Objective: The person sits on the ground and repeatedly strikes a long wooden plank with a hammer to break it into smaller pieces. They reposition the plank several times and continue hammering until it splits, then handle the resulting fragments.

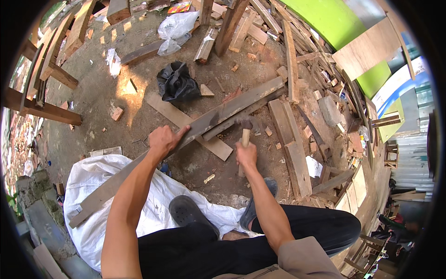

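A long, weathered wooden plank (237,103) runs slantwise from the white sack at the lower left to the upper right. Around its near edge, about midway along, my left hand (163,140) is closed, one finger stretched over the top face. Under the plank a flat, paler board (217,148) crosses it. Beside the plank's right edge lies a narrower beam (227,124). My right hand (246,153) grips the wooden handle of a hammer (245,135). The hammer's dark head is up, near the narrower beam, and looks slightly blurred.
A white woven sack (153,200) spreads beneath my feet. Ahead sit a black plastic bag (177,83) and a clear plastic bag (176,30). Several timbers (292,153) lie to the right, before a heap of scrap wood (325,79). Wooden frames (42,109) stand at the left.
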Motion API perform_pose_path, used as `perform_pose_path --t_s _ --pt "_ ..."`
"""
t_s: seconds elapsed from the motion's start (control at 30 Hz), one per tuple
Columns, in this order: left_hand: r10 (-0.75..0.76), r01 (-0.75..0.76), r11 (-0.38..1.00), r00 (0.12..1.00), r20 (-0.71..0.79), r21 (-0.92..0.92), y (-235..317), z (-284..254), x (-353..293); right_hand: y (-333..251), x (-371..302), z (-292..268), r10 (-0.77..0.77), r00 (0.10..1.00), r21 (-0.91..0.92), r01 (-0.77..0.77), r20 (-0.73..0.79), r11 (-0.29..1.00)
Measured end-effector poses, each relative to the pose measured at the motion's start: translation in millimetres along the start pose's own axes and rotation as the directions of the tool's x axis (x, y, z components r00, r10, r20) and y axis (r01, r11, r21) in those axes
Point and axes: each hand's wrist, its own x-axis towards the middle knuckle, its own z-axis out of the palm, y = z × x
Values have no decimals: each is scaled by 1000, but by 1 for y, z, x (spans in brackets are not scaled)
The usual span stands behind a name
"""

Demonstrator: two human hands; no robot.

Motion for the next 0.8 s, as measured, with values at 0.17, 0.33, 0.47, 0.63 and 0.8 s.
perform_pose_path --t_s 0.17,0.33,0.47,0.63,0.8 --pt "2 -2 1000 1000 -5 -18 2 6 2 -112 -17 -82 -262 951 220 295 -165 930" --pt "-21 21 1000 998 56 12 9 0 0 -189 -41 -133 -526 710 494 704 -469 510" --pt "-3 3 1000 999 43 11 15 0 2 -104 -20 -58 -402 711 543 702 -577 460" --pt "10 -10 1000 1000 17 -13 11 6 1 -12 -7 -4 99 994 109 -104 57 989" --pt "3 -4 1000 999 47 2 11 5 1 -109 -13 -102 -197 963 317 247 -183 916"
